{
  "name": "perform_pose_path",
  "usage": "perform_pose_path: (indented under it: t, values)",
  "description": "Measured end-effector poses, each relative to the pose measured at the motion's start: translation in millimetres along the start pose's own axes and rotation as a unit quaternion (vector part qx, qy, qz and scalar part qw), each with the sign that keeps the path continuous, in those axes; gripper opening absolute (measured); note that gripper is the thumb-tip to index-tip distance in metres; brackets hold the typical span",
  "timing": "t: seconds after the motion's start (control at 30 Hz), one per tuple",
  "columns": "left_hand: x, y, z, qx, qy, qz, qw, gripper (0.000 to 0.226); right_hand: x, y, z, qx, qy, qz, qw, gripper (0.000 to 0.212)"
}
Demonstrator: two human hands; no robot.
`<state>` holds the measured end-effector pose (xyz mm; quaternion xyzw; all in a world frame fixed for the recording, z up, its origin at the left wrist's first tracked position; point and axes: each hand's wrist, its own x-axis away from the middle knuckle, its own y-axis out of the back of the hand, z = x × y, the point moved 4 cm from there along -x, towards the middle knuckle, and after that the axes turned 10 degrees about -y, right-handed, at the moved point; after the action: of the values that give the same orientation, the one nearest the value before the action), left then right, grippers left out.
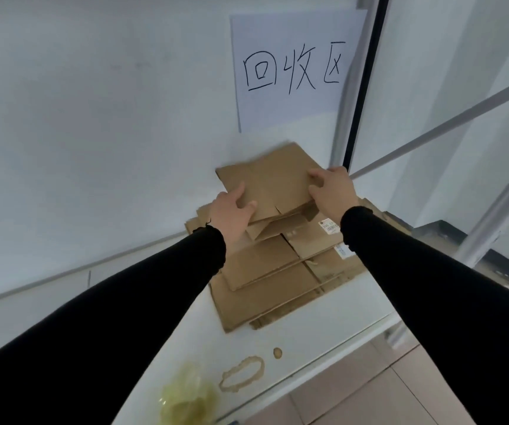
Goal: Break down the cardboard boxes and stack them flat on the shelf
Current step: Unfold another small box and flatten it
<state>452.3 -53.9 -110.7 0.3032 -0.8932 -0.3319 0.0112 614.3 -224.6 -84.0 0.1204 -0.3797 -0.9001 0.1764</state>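
White wall [93,118] fills most of my view, beyond both hands. White shelf [293,345] runs beneath the arms; its front edge lies nearer me than the hands and off to the right.

Stack of flattened boxes [265,289] lies on the shelf directly under and just nearer me than the hands, several brown sheets overlapping unevenly, edges not squared. One sheet under the right wrist carries a small label [328,227]; its print is too small to read.

Paper sign [293,69] hangs on the wall above and beyond the hands, handwritten 回收区.

Flat cardboard piece [268,182] sits on top of the stack, between the two hands. I see its far corner tilted up toward the wall.

Left hand [231,213] grips the near left edge of that piece, thumb on top, fingers underneath. Right hand [332,191] presses on the right side of it, fingers curled on the top face. Both sleeves black.

Nearer me than the left elbow: a yellowish stain [188,394] on the shelf, a brown ring mark [241,374] just right of it, and a small brown spot [277,352].
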Motion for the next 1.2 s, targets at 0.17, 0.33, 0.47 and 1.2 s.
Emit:
perform_pose_path:
  t: [0.17,0.33,0.47,1.2]
  values:
    - [-13,-44,31,-0.137,0.038,0.113,0.983,0.064,-23,-40,-37,0.158,-0.021,0.066,0.985,0.068]
    - [-15,-64,55,-0.242,0.034,0.132,0.961,0.066,-31,-64,-68,0.264,-0.025,0.064,0.962,0.063]
    - [-22,-70,58,-0.282,-0.047,0.158,0.945,0.066,-29,-68,-73,0.242,0.030,0.037,0.969,0.059]
    - [19,-16,31,-0.368,-0.095,0.264,0.886,0.057,3,-61,-34,0.321,-0.019,0.095,0.942,0.054]
